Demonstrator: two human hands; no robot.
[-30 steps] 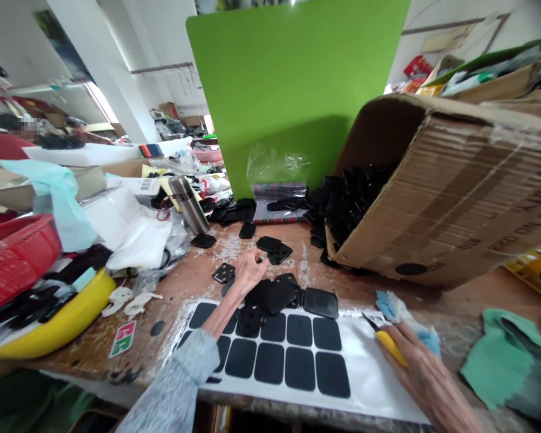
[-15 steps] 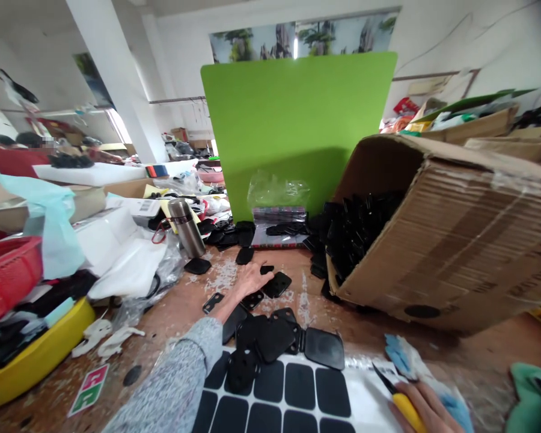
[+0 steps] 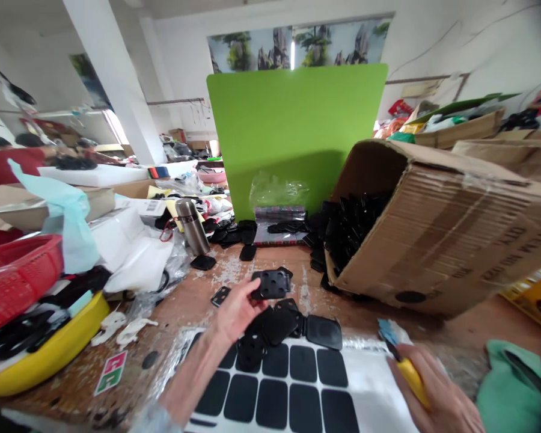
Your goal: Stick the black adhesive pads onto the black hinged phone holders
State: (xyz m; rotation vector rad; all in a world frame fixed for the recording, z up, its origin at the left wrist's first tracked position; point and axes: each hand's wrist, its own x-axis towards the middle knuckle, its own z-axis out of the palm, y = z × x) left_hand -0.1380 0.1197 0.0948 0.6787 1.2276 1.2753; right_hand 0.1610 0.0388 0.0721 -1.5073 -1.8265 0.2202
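My left hand (image 3: 240,310) is closed on a flat black plate with holes (image 3: 273,284), lifted above the table. Just below it lies a pile of black plates (image 3: 279,323), some with holes and some plain. Under the pile is a white sheet with rows of black rounded squares (image 3: 277,402). At the lower right, my right hand (image 3: 439,388) is wrapped round a yellow-handled tool (image 3: 413,380); a dark pointed end sticks out toward the upper left. Behind that hand lies a crumpled blue and white cloth (image 3: 394,331).
A tipped cardboard box (image 3: 451,234) on the right spills black pieces (image 3: 356,228). A steel flask (image 3: 192,227) stands at the back left, before a green board (image 3: 297,132). Red (image 3: 22,264) and yellow (image 3: 72,334) baskets crowd the left; green cloth (image 3: 514,385) lies right.
My left hand has picked up a holed black plate from the table and drawn it nearer, turning it up. My right hand still grips the yellow-handled tool. The view has shifted slightly.
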